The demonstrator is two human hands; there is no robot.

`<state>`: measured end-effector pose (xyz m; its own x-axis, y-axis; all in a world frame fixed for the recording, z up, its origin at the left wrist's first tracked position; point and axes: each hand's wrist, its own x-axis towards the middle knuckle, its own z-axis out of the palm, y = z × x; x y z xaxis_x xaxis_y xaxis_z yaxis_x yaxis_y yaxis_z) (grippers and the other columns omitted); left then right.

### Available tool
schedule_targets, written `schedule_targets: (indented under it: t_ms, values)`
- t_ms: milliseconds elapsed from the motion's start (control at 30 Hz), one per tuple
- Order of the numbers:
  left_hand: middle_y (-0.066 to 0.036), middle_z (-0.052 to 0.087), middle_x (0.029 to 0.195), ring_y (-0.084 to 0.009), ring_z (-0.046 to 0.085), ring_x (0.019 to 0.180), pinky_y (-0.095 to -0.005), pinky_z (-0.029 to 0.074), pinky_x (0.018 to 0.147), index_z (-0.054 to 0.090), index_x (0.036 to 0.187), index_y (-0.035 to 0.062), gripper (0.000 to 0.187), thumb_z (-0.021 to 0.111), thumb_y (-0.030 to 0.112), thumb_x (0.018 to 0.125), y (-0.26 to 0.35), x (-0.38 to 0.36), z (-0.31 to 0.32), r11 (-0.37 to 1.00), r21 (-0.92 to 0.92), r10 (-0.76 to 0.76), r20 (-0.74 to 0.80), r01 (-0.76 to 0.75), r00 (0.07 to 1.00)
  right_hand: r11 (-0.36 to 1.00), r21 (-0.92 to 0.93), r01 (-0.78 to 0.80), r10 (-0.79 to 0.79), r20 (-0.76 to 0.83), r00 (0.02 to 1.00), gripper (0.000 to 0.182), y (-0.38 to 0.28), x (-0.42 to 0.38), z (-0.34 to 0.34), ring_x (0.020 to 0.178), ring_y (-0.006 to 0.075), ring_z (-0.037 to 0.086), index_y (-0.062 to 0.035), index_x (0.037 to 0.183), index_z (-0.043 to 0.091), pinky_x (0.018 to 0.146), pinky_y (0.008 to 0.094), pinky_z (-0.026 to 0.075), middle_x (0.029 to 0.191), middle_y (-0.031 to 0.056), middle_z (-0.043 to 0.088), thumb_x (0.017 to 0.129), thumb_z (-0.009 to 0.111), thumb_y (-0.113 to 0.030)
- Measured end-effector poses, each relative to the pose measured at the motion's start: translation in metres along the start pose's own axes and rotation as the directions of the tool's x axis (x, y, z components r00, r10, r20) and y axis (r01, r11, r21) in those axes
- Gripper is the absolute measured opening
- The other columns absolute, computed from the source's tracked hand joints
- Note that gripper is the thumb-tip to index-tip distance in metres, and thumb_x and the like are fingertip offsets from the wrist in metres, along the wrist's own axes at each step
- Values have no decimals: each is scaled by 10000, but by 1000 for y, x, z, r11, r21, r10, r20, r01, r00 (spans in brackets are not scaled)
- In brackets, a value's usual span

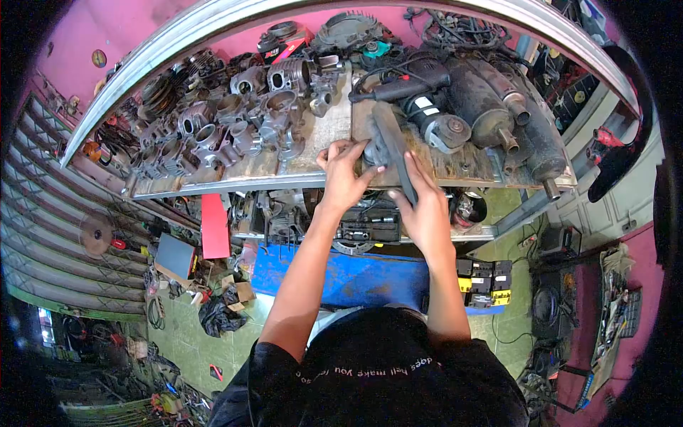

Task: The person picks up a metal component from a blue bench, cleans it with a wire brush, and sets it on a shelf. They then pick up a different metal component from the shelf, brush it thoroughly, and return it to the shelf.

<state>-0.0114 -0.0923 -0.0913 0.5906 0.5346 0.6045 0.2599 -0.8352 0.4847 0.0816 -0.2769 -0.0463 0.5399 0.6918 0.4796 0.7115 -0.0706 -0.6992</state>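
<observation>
A long dark bar [393, 139] slants over the wooden shelf top, its near end in my right hand [429, 213]. My right fingers lie along its right side, with the thumb on the left. Close by on the left, my left hand [343, 178] has its index finger and thumb at a dull grey part [376, 151], which is partly hidden by the bar and my fingers. The kind of this part cannot be made out. A corded power tool [405, 85] lies behind the bar, and an angle grinder [445, 128] lies to its right.
Several engine cylinders and castings [213, 139] crowd the shelf's left side. Used exhaust mufflers [484, 107] fill the right. A metal rail [284, 181] edges the shelf. Below are a blue bench [341, 274], black-and-yellow boxes [487, 281] and a red panel [215, 226].
</observation>
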Motion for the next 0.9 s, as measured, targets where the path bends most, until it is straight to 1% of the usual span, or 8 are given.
schedule_targets:
  t_ms: [167, 200, 300, 333, 600, 700, 767, 900]
  values:
    - [-119, 735, 1152, -309, 549, 1248, -575, 244, 1098, 731, 1281, 75, 628, 891, 399, 767, 1, 1, 1, 1000, 11, -7, -10, 7, 1000, 995, -96, 24, -25, -18, 1000, 857, 6, 5, 7, 1311, 431, 605, -75, 1581, 477, 1058, 470, 547, 1571, 221, 518, 771, 713, 76]
    - [-124, 734, 1157, -311, 542, 1259, -581, 243, 1102, 728, 1282, 71, 633, 892, 391, 761, 0, -1, 2, 999, 37, -15, -5, 16, 1000, 994, -98, -49, 53, 40, 998, 904, -5, -8, -2, 1282, 425, 630, -114, 1596, 468, 1032, 469, 565, 1583, 195, 516, 745, 683, 102]
    - [-135, 731, 1168, -318, 527, 1281, -592, 239, 1111, 721, 1286, 65, 638, 890, 370, 752, -9, -1, 7, 997, 77, -15, 8, 14, 1000, 995, -104, -7, 12, 43, 999, 944, -11, -43, -14, 1252, 418, 651, -168, 1609, 462, 1012, 468, 578, 1594, 171, 512, 734, 686, 108]
    - [-141, 730, 1173, -323, 519, 1292, -598, 236, 1115, 718, 1288, 62, 639, 888, 357, 748, -12, -2, 8, 995, 96, -7, 23, 5, 1000, 995, -72, -64, 70, 90, 993, 984, -20, -49, -21, 1261, 414, 647, -207, 1620, 448, 1021, 473, 575, 1605, 154, 504, 722, 689, 113]
    - [-129, 736, 1170, -322, 513, 1285, -592, 226, 1124, 739, 1279, 93, 606, 889, 353, 753, 3, -1, 1, 1000, 12, -29, -2, 29, 1000, 991, -97, -94, 95, 8, 995, 915, 18, 8, 10, 1265, 427, 634, -151, 1620, 432, 1031, 484, 563, 1541, 182, 560, 772, 676, 92]
    - [-119, 740, 1166, -314, 518, 1274, -582, 224, 1125, 739, 1290, 111, 608, 890, 359, 756, 3, 0, 1, 999, 28, -26, -6, 26, 1000, 981, -138, -135, 143, 49, 989, 936, -2, -18, 0, 1233, 430, 653, -163, 1630, 415, 1007, 499, 574, 1556, 187, 546, 768, 677, 89]
    - [-119, 741, 1173, -313, 517, 1275, -577, 224, 1123, 738, 1294, 106, 609, 887, 353, 758, -1, -1, 2, 998, 61, -38, 31, 36, 999, 976, -211, -49, 55, 21, 998, 968, -10, -48, -4, 1177, 417, 692, -183, 1641, 401, 971, 492, 595, 1598, 168, 509, 754, 682, 85]
    - [-123, 743, 1180, -313, 519, 1274, -576, 226, 1120, 739, 1292, 101, 610, 887, 351, 755, -5, -2, 5, 999, 47, 8, -9, -7, 1000, 975, -165, -148, 160, 60, 985, 934, -29, -59, -14, 1269, 413, 641, -172, 1612, 453, 1022, 462, 567, 1564, 186, 540, 746, 652, 115]
